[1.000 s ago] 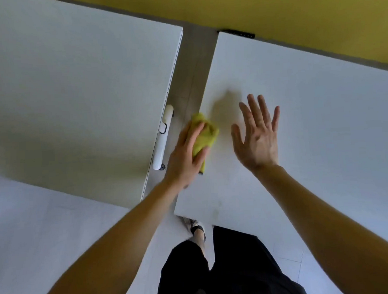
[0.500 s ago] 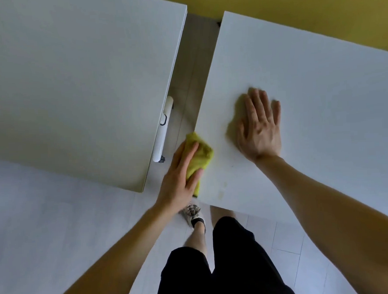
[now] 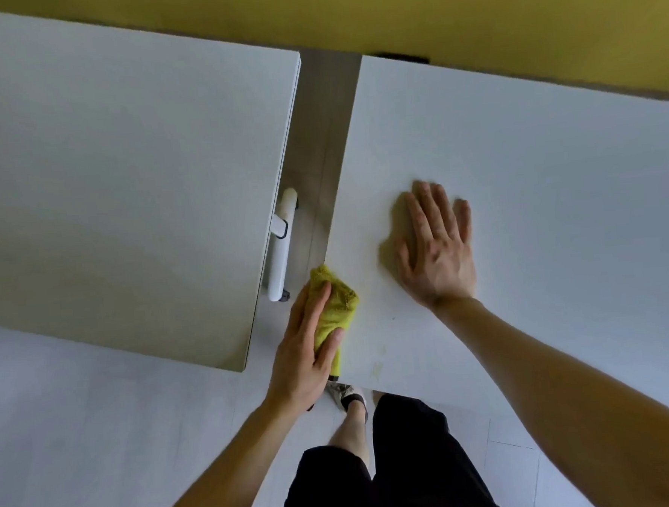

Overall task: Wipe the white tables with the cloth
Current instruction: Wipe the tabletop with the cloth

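Two white tables stand side by side with a gap between them: the left table [image 3: 125, 187] and the right table [image 3: 537, 201]. My left hand [image 3: 303, 353] grips a yellow cloth [image 3: 334, 308] against the left edge of the right table, near its front corner. My right hand [image 3: 436, 247] lies flat, palm down, on the right table's top, a short way right of the cloth.
A white table leg foot [image 3: 281, 248] with a small caster shows under the left table's right edge. A yellow wall [image 3: 467, 18] runs behind both tables. My legs and a shoe [image 3: 345, 395] stand on the pale tiled floor [image 3: 82, 445] at the gap.
My left hand has drawn the cloth along the right table's left edge towards the front corner. My right hand, lifted a second ago, now lies flat on the tabletop.
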The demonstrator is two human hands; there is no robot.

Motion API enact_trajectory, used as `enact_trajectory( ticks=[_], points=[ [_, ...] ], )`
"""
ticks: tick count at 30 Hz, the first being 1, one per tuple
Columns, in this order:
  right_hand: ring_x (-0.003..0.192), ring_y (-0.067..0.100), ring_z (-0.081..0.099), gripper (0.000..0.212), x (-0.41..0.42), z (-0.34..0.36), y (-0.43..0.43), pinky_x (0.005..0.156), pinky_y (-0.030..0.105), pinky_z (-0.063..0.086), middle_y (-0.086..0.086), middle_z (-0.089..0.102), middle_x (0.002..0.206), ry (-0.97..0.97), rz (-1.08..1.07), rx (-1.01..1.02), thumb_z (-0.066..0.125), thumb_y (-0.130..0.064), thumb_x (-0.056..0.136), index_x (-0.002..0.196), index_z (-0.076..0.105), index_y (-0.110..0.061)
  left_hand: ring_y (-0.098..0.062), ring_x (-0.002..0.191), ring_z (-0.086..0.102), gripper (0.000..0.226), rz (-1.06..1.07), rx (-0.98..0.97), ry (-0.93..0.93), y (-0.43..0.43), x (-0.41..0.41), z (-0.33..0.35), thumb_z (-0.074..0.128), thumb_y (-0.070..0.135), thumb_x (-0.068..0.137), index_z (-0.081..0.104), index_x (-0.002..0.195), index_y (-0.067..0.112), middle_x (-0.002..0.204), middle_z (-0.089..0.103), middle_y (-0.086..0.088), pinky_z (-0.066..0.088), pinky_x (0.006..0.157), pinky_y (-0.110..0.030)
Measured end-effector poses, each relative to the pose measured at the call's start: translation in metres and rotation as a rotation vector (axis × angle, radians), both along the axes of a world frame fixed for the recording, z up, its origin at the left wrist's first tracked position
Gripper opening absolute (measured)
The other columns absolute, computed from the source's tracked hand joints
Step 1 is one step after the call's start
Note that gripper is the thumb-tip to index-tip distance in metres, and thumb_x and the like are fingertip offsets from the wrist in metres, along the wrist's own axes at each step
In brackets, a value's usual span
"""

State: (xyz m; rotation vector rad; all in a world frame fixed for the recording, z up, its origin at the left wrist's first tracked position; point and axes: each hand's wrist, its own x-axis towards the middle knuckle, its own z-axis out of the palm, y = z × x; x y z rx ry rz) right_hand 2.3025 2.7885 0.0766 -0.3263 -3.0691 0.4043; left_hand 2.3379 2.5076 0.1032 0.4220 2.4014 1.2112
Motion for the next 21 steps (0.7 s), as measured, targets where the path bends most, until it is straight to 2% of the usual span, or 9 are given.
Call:
enact_trajectory(
  ticks=[3,7,10,12,14,15,17,19,21],
  points=[
    [0.17,0.027,0.001,0.072,-0.001,0.0,0.0,0.134,0.063,0.007,0.006,0.014,0.182,0.003,0.002,-0.021,0.047,-0.039,0.109,0.173,0.023,-0.013,-0.01,0.159,0.035,0.06,0.016,0.002,0.009,0.04,-0.062,-0.007,0.051,0.049,0.111,0.031,0.168,0.042,0.177,0.026,0.01,0.03,0.116,-0.01],
    [0.17,0.028,0.004,0.074,0.001,0.002,-0.001,0.134,0.064,0.008,0.007,0.015,0.182,0.018,0.01,-0.056,0.05,-0.037,0.107,0.172,0.025,-0.012,-0.025,0.153,0.043,0.067,0.007,0.081,0.069,0.138,-0.22,-0.025,0.056,0.043,0.104,0.042,0.165,0.018,0.168,0.043,-0.011,0.031,0.12,-0.022],
    [0.169,0.029,0.007,0.075,0.0,0.008,-0.002,0.134,0.062,0.008,0.008,0.018,0.181,-0.014,0.018,-0.056,0.049,-0.04,0.107,0.172,0.026,-0.012,-0.029,0.154,0.041,0.072,0.031,0.077,0.024,0.189,-0.296,-0.019,0.057,0.035,0.098,0.042,0.164,0.013,0.166,0.042,-0.017,0.029,0.126,-0.034],
    [0.162,0.035,0.03,0.07,-0.008,0.014,0.002,0.131,0.061,0.021,0.012,0.04,0.171,0.031,0.004,-0.085,0.058,-0.041,0.1,0.162,0.046,-0.01,-0.028,0.154,0.041,0.074,0.034,0.046,0.015,0.193,-0.3,-0.02,0.057,0.039,0.097,0.041,0.166,0.017,0.167,0.04,-0.015,0.03,0.126,-0.037],
    [0.135,0.039,0.055,0.048,-0.028,0.018,0.01,0.116,0.056,0.04,0.012,0.063,0.141,0.126,-0.026,-0.099,0.066,-0.038,0.095,0.135,0.067,-0.011,-0.027,0.154,0.041,0.071,0.037,0.013,0.06,0.176,-0.273,-0.022,0.057,0.045,0.102,0.039,0.167,0.023,0.169,0.04,-0.012,0.033,0.125,-0.034],
    [0.119,0.039,0.059,0.036,-0.042,0.019,0.017,0.107,0.053,0.045,0.012,0.066,0.125,0.148,-0.045,-0.094,0.066,-0.035,0.095,0.122,0.07,-0.012,-0.025,0.154,0.041,0.068,0.028,-0.011,0.088,0.163,-0.253,-0.023,0.057,0.046,0.105,0.038,0.168,0.026,0.17,0.039,-0.009,0.034,0.123,-0.03],
    [0.097,0.037,0.059,0.02,-0.072,0.02,0.031,0.091,0.049,0.048,0.009,0.064,0.101,0.133,-0.059,-0.089,0.061,-0.03,0.096,0.103,0.068,-0.013,-0.017,0.154,0.039,0.064,-0.003,-0.073,0.105,0.13,-0.205,-0.02,0.057,0.042,0.11,0.033,0.169,0.033,0.175,0.032,0.0,0.035,0.115,-0.024],
    [0.084,0.036,0.058,0.014,-0.096,0.022,0.04,0.081,0.046,0.046,0.006,0.062,0.087,0.087,-0.053,-0.108,0.057,-0.026,0.095,0.091,0.062,-0.014,-0.011,0.155,0.037,0.065,-0.08,-0.137,0.104,0.095,-0.168,-0.008,0.059,0.038,0.11,0.031,0.169,0.039,0.177,0.026,0.01,0.042,0.112,-0.028],
    [0.078,0.034,0.059,0.012,-0.109,0.026,0.045,0.077,0.043,0.045,0.004,0.062,0.078,0.036,-0.067,-0.163,0.058,-0.024,0.094,0.085,0.059,-0.016,-0.012,0.151,0.045,0.069,-0.188,-0.215,0.136,0.062,-0.154,0.005,0.064,0.034,0.108,0.032,0.168,0.044,0.176,0.027,0.017,0.052,0.108,-0.033]
  ],
)
